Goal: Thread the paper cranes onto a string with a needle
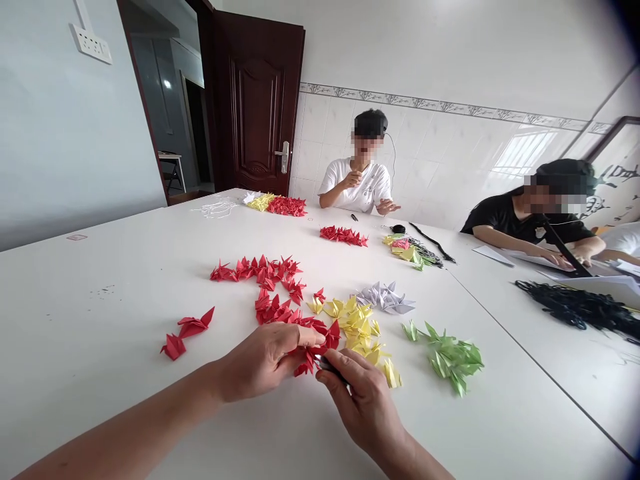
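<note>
My left hand (260,357) is closed on a red paper crane (332,335) at the near edge of the red group. Fingers of my right hand (363,393) wrap round a small black-handled tool (330,367) with a metal tip. That tip touches or lies right beside red paper under my left fingers; the exact contact is hidden. Yellow paper cranes (357,320) lie just beyond my right hand. Green paper cranes (455,360) are to its right, and pale lilac ones (385,297) sit farther back. Two loose red cranes (195,324) rest left of my left hand.
Across the white table (125,280) sits a person in a white shirt (357,183). Another in black (520,220) leans over papers at right. Black cords (580,307) lie near a table seam. More red cranes (343,235) and white strings (216,208) lie farther back.
</note>
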### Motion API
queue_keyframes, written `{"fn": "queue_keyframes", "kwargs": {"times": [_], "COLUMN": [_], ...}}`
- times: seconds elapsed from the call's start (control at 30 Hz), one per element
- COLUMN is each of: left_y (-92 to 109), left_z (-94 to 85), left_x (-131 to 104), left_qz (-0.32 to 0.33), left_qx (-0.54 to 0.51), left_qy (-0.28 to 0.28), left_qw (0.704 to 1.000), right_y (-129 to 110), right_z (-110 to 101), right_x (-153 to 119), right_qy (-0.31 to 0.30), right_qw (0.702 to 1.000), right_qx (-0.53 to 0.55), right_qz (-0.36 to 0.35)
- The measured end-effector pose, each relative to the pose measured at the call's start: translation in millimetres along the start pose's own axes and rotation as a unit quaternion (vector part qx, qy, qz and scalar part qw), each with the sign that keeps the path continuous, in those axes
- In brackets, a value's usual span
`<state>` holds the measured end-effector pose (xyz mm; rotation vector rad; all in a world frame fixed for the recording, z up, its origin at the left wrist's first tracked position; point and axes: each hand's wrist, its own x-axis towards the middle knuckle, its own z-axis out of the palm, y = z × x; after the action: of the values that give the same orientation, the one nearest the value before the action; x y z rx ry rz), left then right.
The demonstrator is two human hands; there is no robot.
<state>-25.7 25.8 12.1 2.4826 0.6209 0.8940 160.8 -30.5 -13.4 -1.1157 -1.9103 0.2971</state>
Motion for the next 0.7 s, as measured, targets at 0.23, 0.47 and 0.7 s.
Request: {"fn": "queue_keyframes", "kwargs": {"times": [0.23, 0.47, 0.7], "left_y": [-3, -9, -34], "left_z": [-0.1, -11.5, -44.0], "left_x": [0, 2, 6], "left_qz": [-0.019, -0.071, -0.126], "left_qx": [-0.015, 0.002, 0.120], "left_qy": [0.001, 0.015, 0.149], "left_qw": [1.000, 0.997, 0.973], "right_y": [-2, 4, -1], "right_z": [0, 2, 7], "right_x": [0, 3, 2], "right_qy": [-0.002, 0.005, -0.013], "right_qw": [1.000, 0.999, 1.000], "right_qx": [0.006, 0.000, -0.005], "right_qz": [0.011, 0.034, 0.013]}}
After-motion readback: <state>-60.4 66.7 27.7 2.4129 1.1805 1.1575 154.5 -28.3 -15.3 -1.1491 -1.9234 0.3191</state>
